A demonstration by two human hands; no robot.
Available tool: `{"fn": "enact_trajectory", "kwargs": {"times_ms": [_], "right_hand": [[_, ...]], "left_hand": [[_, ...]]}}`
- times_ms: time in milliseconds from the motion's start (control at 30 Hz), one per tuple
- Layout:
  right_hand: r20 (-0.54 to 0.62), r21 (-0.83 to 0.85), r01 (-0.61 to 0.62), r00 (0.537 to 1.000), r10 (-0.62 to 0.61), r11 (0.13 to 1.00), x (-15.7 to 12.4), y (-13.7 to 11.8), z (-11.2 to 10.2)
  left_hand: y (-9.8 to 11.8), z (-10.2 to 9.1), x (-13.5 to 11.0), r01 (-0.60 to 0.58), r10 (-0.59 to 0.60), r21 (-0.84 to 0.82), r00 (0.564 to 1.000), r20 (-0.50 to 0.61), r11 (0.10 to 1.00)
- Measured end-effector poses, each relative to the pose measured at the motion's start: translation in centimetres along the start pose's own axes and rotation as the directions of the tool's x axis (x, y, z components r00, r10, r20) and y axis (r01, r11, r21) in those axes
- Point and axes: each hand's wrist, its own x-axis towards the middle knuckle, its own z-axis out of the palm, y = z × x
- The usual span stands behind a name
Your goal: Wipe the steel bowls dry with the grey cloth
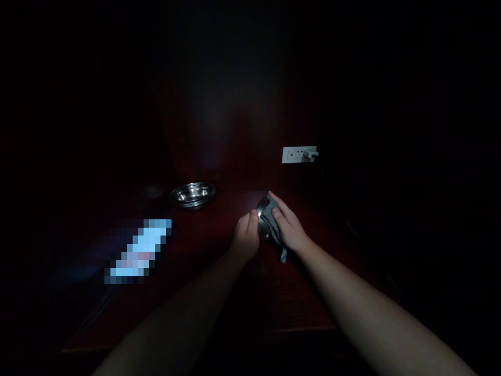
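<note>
The scene is very dark. My left hand is closed around a small shiny metal bowl, held on edge above a dark red table. My right hand presses a grey patterned cloth against the bowl's inside, with the cloth's corner hanging down below the hands. The two hands meet at the bowl near the middle of the view. A stack of steel bowls rests on the table to the left and farther back.
A white wall socket with a plug in it sits on the wall behind the hands. A bright blurred patch lies on the table at the left. The table's front edge runs below my forearms. Everything else is in darkness.
</note>
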Motion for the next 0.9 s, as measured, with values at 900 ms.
{"fn": "enact_trajectory", "kwargs": {"times_ms": [900], "right_hand": [[-0.050, 0.391, -0.589, 0.754, 0.655, 0.707, 0.9, 0.5, 0.4]], "left_hand": [[0.5, -0.7, -0.5, -0.277, 0.232, 0.136, 0.933, 0.276, 0.951]]}}
